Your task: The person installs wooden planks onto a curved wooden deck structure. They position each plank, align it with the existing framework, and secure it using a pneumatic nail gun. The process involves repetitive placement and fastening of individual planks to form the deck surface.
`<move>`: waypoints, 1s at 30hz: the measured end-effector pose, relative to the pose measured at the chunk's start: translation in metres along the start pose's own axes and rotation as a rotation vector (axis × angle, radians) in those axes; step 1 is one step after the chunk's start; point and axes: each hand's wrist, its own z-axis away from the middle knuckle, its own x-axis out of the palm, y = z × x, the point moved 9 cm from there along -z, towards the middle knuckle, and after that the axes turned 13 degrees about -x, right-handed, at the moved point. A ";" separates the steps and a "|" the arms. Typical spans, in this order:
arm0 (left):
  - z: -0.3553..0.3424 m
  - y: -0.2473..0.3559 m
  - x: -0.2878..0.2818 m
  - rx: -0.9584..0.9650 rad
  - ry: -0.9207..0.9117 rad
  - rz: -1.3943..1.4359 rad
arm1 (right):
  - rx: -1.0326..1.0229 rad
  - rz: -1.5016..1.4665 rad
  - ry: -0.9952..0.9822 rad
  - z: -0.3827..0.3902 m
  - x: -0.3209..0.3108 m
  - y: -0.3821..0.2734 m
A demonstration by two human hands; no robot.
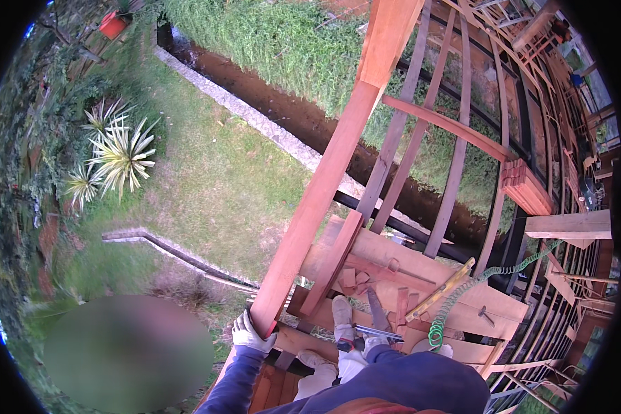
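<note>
At 7 o'clock my gloved left hand [250, 334] clamps long plank [331, 162] end: stiff, heavy, top-heavy; right hand [374, 343] closed on tool [376, 319].

A spiky pale-leaved plant [121, 155] sits at nine o'clock on the lawn [214, 172]; a stone-edged ditch [283, 114] runs from twelve o'clock down toward the centre, grassy bank beyond it; a red pot [112, 25] stands at eleven o'clock; a low concrete kerb [165, 250] crosses at eight o'clock; a green coiled hose [476, 283] winds at four o'clock, beside a yellow level [440, 290] lying on the plank platform [421, 265]; a stack of reddish boards [526, 188] rests at three o'clock on the timber lattice [462, 103]
</note>
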 end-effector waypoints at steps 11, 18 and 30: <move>0.002 -0.010 0.009 -0.011 0.000 0.023 | 0.009 -0.115 0.147 -0.025 -0.009 -0.010; 0.000 -0.019 0.011 -0.035 -0.024 0.016 | -0.355 -0.564 0.644 -0.026 -0.047 -0.070; 0.018 -0.033 0.023 -0.088 0.010 -0.075 | -0.659 -2.387 0.094 -0.031 -0.030 -0.163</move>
